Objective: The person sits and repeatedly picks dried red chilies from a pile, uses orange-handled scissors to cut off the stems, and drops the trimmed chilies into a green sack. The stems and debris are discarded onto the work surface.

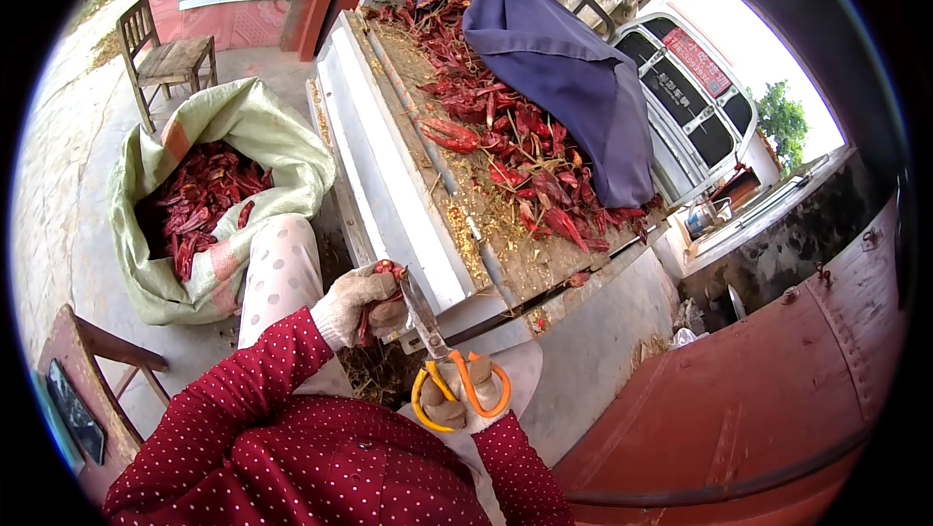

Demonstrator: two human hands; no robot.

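Note:
My left hand (352, 305), in a pale work glove with brownish fingers, is closed around a few dried red chili peppers (387, 268). A pair of scissors (425, 320) is gripped in my gloved right hand (474, 407), fingers through its orange and yellow wrapped loops. Its worn blades point away from me and reach up beside the peppers at my left fingertips. I cannot tell whether the blades touch them. Both hands are above my lap, close to the near corner of a truck bed (408, 225). A heap of dried chilies (525, 127) covers much of the bed.
At my left knee stands an open pale green woven sack (282, 122) holding chilies. Purple cloth (554, 50) drapes over the heap. Loose seeds (462, 234) litter the boards. A wooden chair (175, 59) is far left; a phone (76, 409) lies on a seat nearer. A red metal panel (719, 390) bounds the right.

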